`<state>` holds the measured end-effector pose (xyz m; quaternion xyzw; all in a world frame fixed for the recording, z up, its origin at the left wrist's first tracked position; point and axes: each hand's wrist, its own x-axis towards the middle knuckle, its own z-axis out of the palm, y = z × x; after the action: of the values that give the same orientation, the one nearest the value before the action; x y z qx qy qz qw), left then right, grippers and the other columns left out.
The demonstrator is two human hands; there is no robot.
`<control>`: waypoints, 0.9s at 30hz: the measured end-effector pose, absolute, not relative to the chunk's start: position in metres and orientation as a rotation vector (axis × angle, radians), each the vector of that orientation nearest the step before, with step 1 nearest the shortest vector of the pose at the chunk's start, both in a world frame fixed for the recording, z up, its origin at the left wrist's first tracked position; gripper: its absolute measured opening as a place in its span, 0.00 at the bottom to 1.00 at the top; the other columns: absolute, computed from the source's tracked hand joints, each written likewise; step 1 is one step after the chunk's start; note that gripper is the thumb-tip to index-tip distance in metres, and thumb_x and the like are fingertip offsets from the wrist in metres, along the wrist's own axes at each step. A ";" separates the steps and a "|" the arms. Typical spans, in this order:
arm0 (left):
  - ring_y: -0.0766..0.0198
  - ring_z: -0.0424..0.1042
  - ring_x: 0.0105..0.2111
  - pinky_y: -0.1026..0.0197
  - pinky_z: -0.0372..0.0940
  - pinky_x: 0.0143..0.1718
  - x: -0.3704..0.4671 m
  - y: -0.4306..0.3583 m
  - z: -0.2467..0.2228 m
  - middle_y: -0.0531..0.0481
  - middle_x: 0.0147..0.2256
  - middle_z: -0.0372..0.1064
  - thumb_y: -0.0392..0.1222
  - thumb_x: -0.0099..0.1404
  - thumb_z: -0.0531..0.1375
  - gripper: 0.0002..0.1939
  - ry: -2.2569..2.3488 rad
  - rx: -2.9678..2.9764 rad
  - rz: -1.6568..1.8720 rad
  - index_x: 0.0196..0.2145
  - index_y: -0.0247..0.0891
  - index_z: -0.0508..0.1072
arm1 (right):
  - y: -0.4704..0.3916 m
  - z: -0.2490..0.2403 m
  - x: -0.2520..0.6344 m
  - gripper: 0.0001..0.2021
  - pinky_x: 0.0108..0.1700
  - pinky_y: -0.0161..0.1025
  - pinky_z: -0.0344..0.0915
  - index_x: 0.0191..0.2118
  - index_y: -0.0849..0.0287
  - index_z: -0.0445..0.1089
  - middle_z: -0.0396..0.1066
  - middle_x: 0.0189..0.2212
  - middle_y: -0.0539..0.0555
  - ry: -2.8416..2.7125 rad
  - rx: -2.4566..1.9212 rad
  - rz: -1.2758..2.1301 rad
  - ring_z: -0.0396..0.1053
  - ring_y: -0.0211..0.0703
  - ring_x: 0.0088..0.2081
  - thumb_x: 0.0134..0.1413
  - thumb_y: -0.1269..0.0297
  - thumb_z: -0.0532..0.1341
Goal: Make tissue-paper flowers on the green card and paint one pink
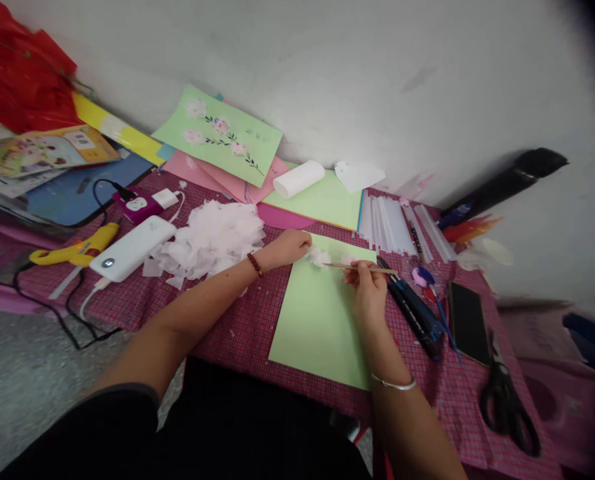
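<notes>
A light green sheet of paper (pixel 317 333) lies on the table in front of me. White tissue-like tufts (pixel 319 257) are on its upper part. At its upper left edge is my left hand (pixel 292 248), fingers drawn together beside the nearest tuft; whatever they pinch is hidden. My right hand (pixel 369 287) grips a thin wooden stick (pixel 340 266), whose tip points left at the tufts. A second pale tuft (pixel 348 260) shows partly behind the stick. Left of my left wrist sits a large heap of torn white tissue pieces (pixel 222 233).
A green card with pink flowers (pixel 222 133) leans on the wall beside a white roll (pixel 299 179). Glue sticks (pixel 385 223), dark pens (pixel 410 313), a phone (pixel 467 323) and scissors (pixel 505 400) lie right. Left are a yellow glue gun (pixel 85 250) and a white power bank (pixel 133 249).
</notes>
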<state>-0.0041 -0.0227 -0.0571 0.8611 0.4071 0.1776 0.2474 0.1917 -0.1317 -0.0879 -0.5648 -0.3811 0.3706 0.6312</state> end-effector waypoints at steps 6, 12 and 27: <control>0.66 0.68 0.29 0.65 0.60 0.29 -0.005 -0.025 -0.057 0.51 0.29 0.73 0.33 0.58 0.55 0.07 1.038 2.145 0.589 0.29 0.35 0.74 | -0.131 -0.089 0.190 0.13 0.27 0.36 0.64 0.35 0.57 0.66 0.70 0.26 0.49 -0.955 -1.339 0.829 0.65 0.36 0.23 0.58 0.51 0.58; 0.66 0.67 0.27 0.64 0.59 0.29 0.000 -0.032 -0.052 0.50 0.27 0.72 0.33 0.57 0.56 0.07 1.035 2.202 0.580 0.27 0.34 0.74 | -0.134 -0.079 0.183 0.12 0.28 0.37 0.65 0.34 0.57 0.67 0.68 0.29 0.50 -1.284 -1.407 0.684 0.65 0.38 0.24 0.61 0.54 0.54; 0.57 0.70 0.43 0.58 0.65 0.44 0.010 -0.040 -0.064 0.44 0.44 0.68 0.38 0.58 0.60 0.16 1.016 2.559 0.471 0.45 0.36 0.72 | -0.134 -0.091 0.185 0.12 0.34 0.40 0.66 0.39 0.57 0.71 0.70 0.35 0.54 -1.524 -1.418 0.532 0.69 0.44 0.34 0.64 0.58 0.53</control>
<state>0.0099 -0.0396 -0.0640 0.9023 0.3581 0.1662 0.1734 0.1853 -0.1337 -0.0908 -0.5803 -0.6236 0.2176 0.4765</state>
